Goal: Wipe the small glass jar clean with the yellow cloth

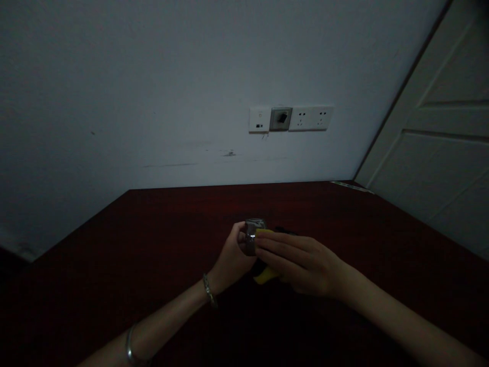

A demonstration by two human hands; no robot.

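Note:
Over the middle of the table, my left hand is closed around the side of a small glossy, see-through object. Dim light and my fingers hide what kind of object it is. Dark parts show below it and behind my right hand. That hand lies across the object's right side, fingers straight and together, pressing a yellow cloth against it. An edge of the cloth shows above the fingertips, and a corner hangs below them. A chain bracelet and a metal bangle are on my left arm.
The dark red table reaches back to a pale, scuffed wall. A row of wall sockets sits above its far edge. A white panelled door stands on the right. A thin pale strip lies at the far right corner.

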